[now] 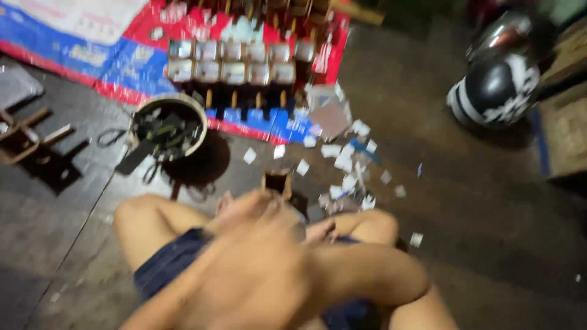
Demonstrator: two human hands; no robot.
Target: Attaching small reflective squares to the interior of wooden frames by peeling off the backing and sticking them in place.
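Note:
The picture is smeared by motion. I sit on a dark floor with bare knees apart and dark blue shorts. Both my forearms cross in front of my lap as one blurred mass. My left hand is a blur just below a small open wooden box on the floor. My right hand shows only as a few fingers beside my right knee. Whether either hand holds anything is hidden by the blur.
Several white paper scraps litter the floor ahead. A round basket of tools stands at the left. Rows of small wooden frames lie on a red and blue sheet. Two helmets sit at the right, wooden pieces at far left.

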